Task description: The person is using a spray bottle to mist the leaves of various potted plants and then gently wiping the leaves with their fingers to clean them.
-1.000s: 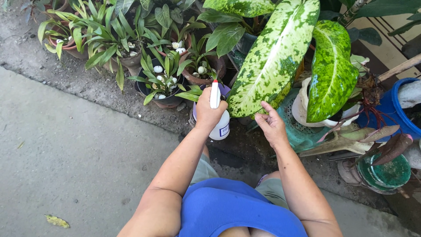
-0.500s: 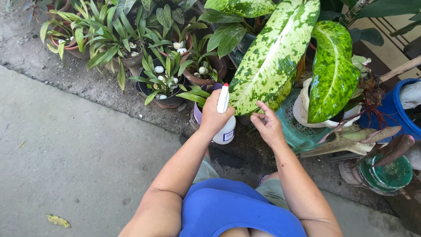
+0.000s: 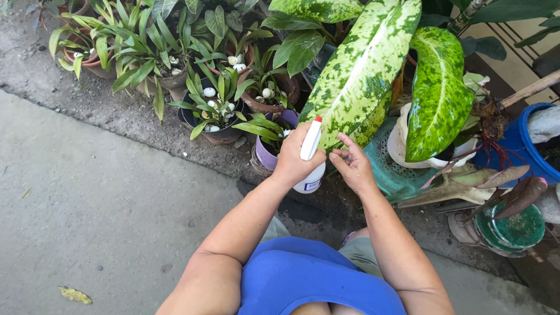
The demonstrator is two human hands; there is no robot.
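Left hand (image 3: pixel 294 156) closed in a full grip round the neck of the white spray bottle (image 3: pixel 311 169), red-tipped nozzle aimed up at the lower end of the big speckled yellow-green leaf (image 3: pixel 364 70). Bottle just below and left of that leaf's tip, above the purple pot (image 3: pixel 265 157). Right hand (image 3: pixel 352 168) open and empty, fingers spread, fingertips at or just under the leaf's lower edge; actual contact too fine to tell. Best done by steadying the leaf lightly from beneath, without pinching or folding the blade. Nozzle better kept a little off the surface and angled along the leaf, not square at the open palm. Second broad leaf (image 3: pixel 438 93) to the right of the first, already glossy.
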